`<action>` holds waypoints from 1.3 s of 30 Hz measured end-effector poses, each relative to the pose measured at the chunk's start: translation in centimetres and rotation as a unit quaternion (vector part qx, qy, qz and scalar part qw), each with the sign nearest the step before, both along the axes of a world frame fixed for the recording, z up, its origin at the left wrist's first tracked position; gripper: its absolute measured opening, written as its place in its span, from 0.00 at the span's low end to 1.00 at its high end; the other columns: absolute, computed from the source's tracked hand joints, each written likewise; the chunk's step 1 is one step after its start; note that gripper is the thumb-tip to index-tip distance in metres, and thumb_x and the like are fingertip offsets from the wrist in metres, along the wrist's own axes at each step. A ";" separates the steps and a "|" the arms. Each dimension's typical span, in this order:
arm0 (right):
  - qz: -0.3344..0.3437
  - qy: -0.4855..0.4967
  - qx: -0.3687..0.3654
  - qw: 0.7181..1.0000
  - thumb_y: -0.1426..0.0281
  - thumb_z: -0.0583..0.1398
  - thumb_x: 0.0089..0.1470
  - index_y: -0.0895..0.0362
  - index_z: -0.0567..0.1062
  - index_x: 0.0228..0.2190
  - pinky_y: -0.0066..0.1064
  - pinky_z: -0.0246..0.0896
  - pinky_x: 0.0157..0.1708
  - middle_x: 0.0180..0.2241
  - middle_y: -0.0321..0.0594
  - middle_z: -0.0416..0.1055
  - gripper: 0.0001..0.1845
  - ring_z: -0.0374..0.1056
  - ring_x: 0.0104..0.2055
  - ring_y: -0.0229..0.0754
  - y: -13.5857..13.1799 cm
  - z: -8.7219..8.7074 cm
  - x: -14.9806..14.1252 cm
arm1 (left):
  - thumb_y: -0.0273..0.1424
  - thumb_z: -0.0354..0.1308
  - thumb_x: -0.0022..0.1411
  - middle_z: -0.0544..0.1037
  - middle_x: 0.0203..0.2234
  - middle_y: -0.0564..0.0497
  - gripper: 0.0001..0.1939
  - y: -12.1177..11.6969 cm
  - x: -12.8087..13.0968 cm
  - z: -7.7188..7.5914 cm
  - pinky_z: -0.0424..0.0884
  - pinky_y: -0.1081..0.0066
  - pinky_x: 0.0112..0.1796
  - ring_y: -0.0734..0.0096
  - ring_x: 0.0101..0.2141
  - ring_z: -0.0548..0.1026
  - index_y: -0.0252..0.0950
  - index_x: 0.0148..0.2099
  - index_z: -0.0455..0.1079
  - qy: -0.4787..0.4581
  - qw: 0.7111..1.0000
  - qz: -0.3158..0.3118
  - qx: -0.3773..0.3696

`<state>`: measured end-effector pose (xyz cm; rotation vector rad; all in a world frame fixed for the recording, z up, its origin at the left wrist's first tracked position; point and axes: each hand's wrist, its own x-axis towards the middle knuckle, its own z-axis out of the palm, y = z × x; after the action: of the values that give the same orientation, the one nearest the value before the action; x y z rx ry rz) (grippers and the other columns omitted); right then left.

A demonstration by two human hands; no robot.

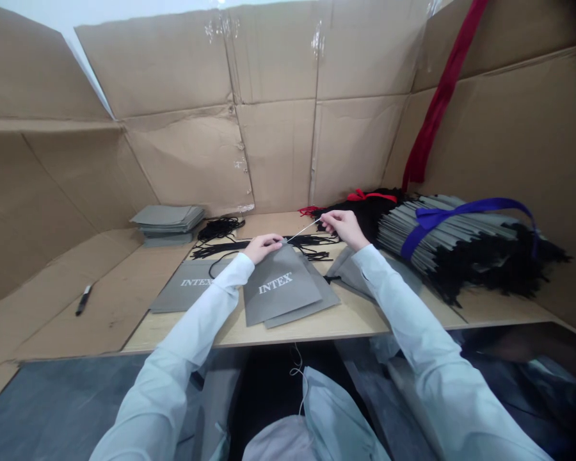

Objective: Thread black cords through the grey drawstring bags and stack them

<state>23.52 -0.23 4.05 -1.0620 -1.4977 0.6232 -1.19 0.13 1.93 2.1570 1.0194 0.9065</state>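
My left hand [265, 247] is closed on the top corner of a grey fabric bag [288, 294] printed with white INTEX lettering. In my right hand [343, 227], a thin pale metal rod [304, 229] is pinched between the fingertips. The rod slants down to the bag's top corner, beside my left fingertips; whether its tip is inside the fabric cannot be made out. A second grey piece [312, 312] lies partly under this bag. To the left is another grey INTEX bag [170, 296]. Black cords [312, 241] are spread behind my hands.
A stack of grey pieces [168, 221] and a coil of black cord [219, 228] stand at the back left. On the right sits a grey bundle [454, 224] tied with blue ribbon [415, 235]. A marker [83, 299] lies left. Cardboard walls [273, 147] surround the table.
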 end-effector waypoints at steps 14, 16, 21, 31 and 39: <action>0.047 -0.087 -0.031 0.995 0.62 0.57 0.40 0.58 0.70 0.34 0.23 0.58 0.26 0.28 0.39 0.70 0.18 0.63 0.25 0.31 1.8 0.4 -4.7 | 0.22 0.55 0.42 0.75 0.28 0.50 0.13 2.2 2.8 1.4 0.62 0.67 0.40 0.71 0.32 0.70 0.33 0.35 0.69 -0.190 0.963 0.001 -0.188; 0.077 -0.101 -0.003 0.992 0.63 0.60 0.36 0.54 0.66 0.40 0.25 0.58 0.30 0.32 0.38 0.69 0.25 0.63 0.28 0.32 1.9 0.3 -4.9 | 0.18 0.54 0.41 0.75 0.29 0.49 0.15 2.2 3.0 1.4 0.62 0.67 0.41 0.70 0.33 0.71 0.33 0.35 0.69 -0.233 0.938 -0.028 -0.256; 0.085 -0.089 -0.007 0.992 0.64 0.60 0.35 0.59 0.72 0.32 0.28 0.56 0.32 0.28 0.38 0.69 0.18 0.62 0.29 0.34 2.6 -0.9 -5.1 | 0.18 0.53 0.42 0.73 0.32 0.46 0.16 2.0 1.7 1.6 0.62 0.67 0.41 0.71 0.33 0.72 0.31 0.37 0.69 -0.324 0.902 -0.009 -0.284; -0.025 0.059 -0.039 0.997 0.64 0.61 0.31 0.61 0.72 0.32 0.28 0.56 0.32 0.28 0.40 0.70 0.21 0.63 0.29 0.35 2.7 -3.0 -2.4 | 0.27 0.65 0.30 0.74 0.23 0.48 0.17 1.6 -5.3 0.0 0.66 0.72 0.30 0.74 0.23 0.70 0.31 0.29 0.71 -0.109 0.938 0.073 -0.321; -0.047 0.148 -0.110 0.982 0.65 0.62 0.28 0.61 0.72 0.31 0.28 0.57 0.29 0.25 0.38 0.69 0.22 0.63 0.27 0.35 2.9 -4.5 -1.9 | 0.26 0.61 0.38 0.73 0.18 0.47 0.06 2.3 -3.5 -1.4 0.68 0.70 0.28 0.74 0.19 0.70 0.30 0.24 0.68 -0.257 0.898 0.175 -0.311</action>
<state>21.63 2.65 -0.43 -1.1440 -1.1329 0.8540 -4.65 2.46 0.58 1.1399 1.2190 1.0535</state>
